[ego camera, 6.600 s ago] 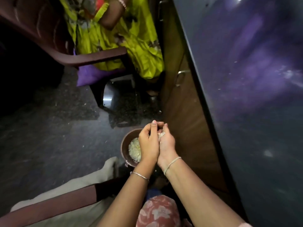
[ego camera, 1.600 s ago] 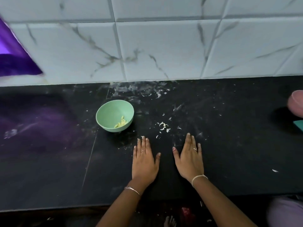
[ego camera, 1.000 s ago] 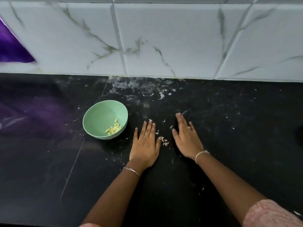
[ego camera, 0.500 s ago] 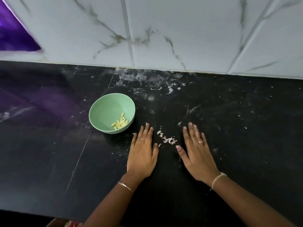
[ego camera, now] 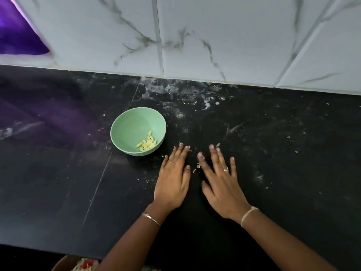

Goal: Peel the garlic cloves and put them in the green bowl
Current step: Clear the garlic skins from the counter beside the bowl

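on black counter (ego camera: 273, 173) (marble tiles (ego camera: 234, 36) behind): green bowl (ego camera: 129, 132), flat hands (ego camera: 197, 182).

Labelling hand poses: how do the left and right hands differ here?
The left hand holds its fingers together; the right hand spreads them. The left hand is nearer the green bowl than the right. The left wrist has a thin bracelet, the right a pale thread band. Both lie flat, palm down on the black counter, holding nothing.

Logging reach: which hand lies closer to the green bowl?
The left hand, wearing the thin metal bracelet: it lies flat just right of the green bowl, while the right hand, with the pale thread band, lies farther off.
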Motion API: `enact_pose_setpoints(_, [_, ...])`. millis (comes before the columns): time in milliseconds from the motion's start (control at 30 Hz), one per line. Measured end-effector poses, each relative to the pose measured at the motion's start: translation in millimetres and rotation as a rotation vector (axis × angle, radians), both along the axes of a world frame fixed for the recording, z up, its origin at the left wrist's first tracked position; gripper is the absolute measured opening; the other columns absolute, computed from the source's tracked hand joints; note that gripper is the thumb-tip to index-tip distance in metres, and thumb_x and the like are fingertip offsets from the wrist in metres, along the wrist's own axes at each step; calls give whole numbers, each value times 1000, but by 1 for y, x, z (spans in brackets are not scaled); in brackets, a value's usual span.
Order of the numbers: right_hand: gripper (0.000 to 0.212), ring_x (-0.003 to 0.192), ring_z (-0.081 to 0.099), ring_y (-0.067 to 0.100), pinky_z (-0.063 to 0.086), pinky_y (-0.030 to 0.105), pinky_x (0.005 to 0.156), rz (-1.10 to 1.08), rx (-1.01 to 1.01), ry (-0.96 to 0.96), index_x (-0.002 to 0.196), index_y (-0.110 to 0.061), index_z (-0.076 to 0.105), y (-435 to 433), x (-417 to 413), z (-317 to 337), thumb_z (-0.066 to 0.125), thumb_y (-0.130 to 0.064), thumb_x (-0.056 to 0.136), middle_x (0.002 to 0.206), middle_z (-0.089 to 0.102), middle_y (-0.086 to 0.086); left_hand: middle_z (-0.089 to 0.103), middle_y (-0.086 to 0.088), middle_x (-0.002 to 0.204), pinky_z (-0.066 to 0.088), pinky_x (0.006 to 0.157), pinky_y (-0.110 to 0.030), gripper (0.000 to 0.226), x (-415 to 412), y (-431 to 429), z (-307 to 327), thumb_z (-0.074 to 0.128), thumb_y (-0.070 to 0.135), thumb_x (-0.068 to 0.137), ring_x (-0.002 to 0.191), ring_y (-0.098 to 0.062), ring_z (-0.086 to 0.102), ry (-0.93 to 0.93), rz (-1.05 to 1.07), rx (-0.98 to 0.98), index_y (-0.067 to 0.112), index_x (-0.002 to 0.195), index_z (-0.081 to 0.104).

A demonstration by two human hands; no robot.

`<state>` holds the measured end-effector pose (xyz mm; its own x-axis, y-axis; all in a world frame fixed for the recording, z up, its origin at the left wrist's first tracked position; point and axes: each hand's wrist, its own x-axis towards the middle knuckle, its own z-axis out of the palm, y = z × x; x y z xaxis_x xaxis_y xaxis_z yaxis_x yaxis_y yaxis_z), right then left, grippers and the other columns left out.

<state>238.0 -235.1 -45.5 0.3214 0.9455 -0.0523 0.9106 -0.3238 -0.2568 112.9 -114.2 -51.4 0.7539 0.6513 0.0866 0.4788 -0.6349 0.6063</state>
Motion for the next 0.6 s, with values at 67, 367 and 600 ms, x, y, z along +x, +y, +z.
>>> enact_pose_setpoints(67, [66, 148, -18, 20, -9, 54, 117, 162, -33, -87, 155, -37, 3, -11, -8, 1, 29, -44, 95, 162, -17, 4, 18, 12, 158, 7, 121, -25, 57, -12, 1, -1, 26, 38, 97, 147, -1, 10, -112, 63, -78, 24, 152, 25])
enact_pose_setpoints(367, [61, 149, -12, 17, -2, 50, 119, 78, -38, -175, 155, -35, 3, 21, 24, -4, 23, -53, 100, 163, -13, 1, 28, 9, 157, 10, 122, -30, 54, -18, 1, -4, 25, 44, 98, 147, -4, 14, -16, 7, 28, 25, 145, 41])
enact_pose_setpoints(600, [60, 149, 13, 14, 7, 43, 120, 288, -35, -232, 152, -18, 28, 53, 13, 1, 23, -47, 100, 160, 24, -2, 64, 10, 109, 47, 92, -29, 16, -12, 7, 0, 68, 26, 89, 103, -4, 56, -265, 263, -64, 19, 103, 69])
